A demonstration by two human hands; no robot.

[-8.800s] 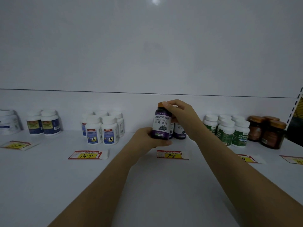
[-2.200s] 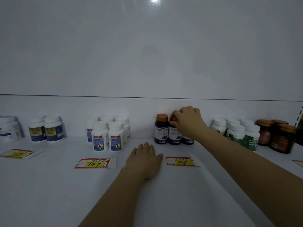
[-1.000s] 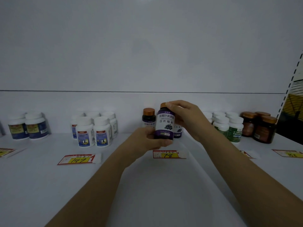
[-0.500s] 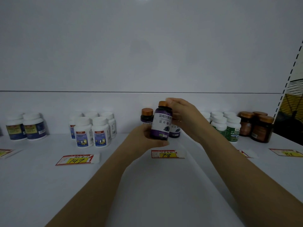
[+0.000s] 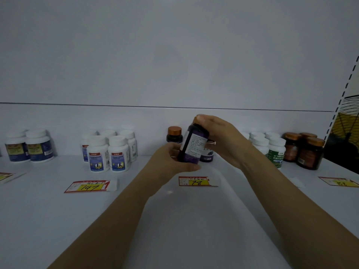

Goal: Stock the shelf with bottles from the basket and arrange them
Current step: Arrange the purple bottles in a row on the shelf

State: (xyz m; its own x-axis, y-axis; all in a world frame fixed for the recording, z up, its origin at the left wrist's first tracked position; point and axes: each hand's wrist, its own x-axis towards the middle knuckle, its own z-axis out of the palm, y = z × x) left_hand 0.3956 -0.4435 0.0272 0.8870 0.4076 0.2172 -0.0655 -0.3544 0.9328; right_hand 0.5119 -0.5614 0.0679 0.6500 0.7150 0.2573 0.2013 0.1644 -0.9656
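Bottle [image 5: 193, 146], tilted with its back label outward, hangs above the shelf [image 5: 174, 220] near its back edge, left grip [image 5: 171, 162] cupping the base, right grip [image 5: 223, 140] curled over the cap; recommend turning the label forward and seating it upright beside its shelved twins [image 5: 174, 135].

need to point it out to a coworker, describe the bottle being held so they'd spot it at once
On the white shelf, look above the price tag marked 78. The dark purple bottle is there, left hand round its base, right hand on its cap. Unlike the upright bottles behind, it is tilted, fine print showing.
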